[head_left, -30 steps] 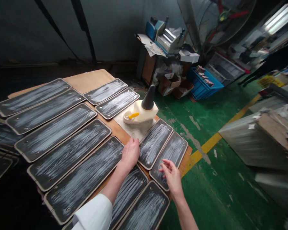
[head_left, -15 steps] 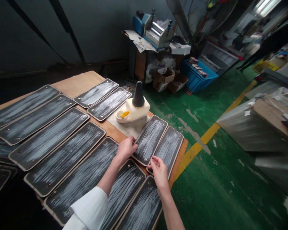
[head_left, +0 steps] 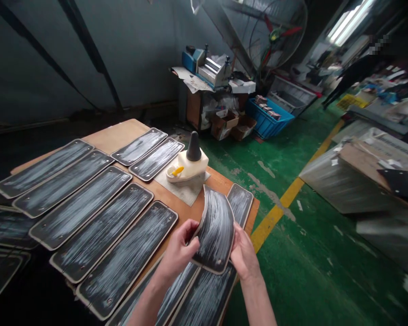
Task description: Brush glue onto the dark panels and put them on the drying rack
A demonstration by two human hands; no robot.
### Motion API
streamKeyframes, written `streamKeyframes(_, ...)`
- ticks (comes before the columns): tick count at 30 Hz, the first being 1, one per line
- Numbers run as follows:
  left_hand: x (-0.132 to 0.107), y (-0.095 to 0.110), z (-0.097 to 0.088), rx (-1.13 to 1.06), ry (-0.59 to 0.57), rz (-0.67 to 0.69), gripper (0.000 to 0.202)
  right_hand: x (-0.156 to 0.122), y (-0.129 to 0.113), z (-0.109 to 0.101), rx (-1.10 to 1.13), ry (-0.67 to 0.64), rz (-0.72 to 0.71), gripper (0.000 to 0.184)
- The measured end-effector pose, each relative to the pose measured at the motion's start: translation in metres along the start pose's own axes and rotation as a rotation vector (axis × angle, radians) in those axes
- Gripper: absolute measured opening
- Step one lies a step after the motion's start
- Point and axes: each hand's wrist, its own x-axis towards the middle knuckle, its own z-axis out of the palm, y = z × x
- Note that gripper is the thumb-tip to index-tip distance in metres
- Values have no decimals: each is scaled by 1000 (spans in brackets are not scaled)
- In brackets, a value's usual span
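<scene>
While the left hand (head_left: 178, 253) and right hand (head_left: 244, 256) both pinch the bent black panel (head_left: 216, 226) — fingers closed tight on its 2 side edges — it curves up above the wooden table (head_left: 122, 131), near the white pot (head_left: 190, 167).

Nothing here can be read: no word, label, brand, number or sign. The dark curved panel streaked with white (head_left: 216, 231) and the cream plastic bottle with a black cone cap (head_left: 189, 164) on the brown wooden bench (head_left: 122, 131) show no legible marking. The brown cardboard boxes (head_left: 224, 124) by the wall and the yellow patch (head_left: 347, 102) at the far right are too small and blurred to tell.
</scene>
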Motion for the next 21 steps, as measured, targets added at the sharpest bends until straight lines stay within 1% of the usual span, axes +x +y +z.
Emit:
streamKeyframes(2, -25, -2, 3, 43, 26, 43, 31, -20, -4, 1, 11, 25, -13, 35)
streamKeyframes(3, -37, -4, 5, 55, 43, 57, 37, -32, -5, 2, -5, 18, -30, 38)
streamKeyframes(6, -75, -7, 9, 73, 83, 43, 53, -74, -6, 5, -90, -44, -95, 43)
streamKeyframes(8, -98, -7, 11, 87, 70, 18, 60, -104, -5, 8, -136, -69, -137, 43)
streamKeyframes(11, -127, -6, 13, 112, 48, 31, 65, -145, 2, 9, -174, -47, -165, 43)
streamKeyframes(13, -143, -5, 13, 138, 73, 51, 68, -168, 9, 8, -190, -39, -169, 44)
streamKeyframes(16, -163, 0, 15, 197, 122, 70, 73, -195, 16, 7, -207, -55, -166, 45)
streamKeyframes(21, -184, 19, 19, 283, 158, 107, 76, -225, 19, 3, -234, -89, -128, 46)
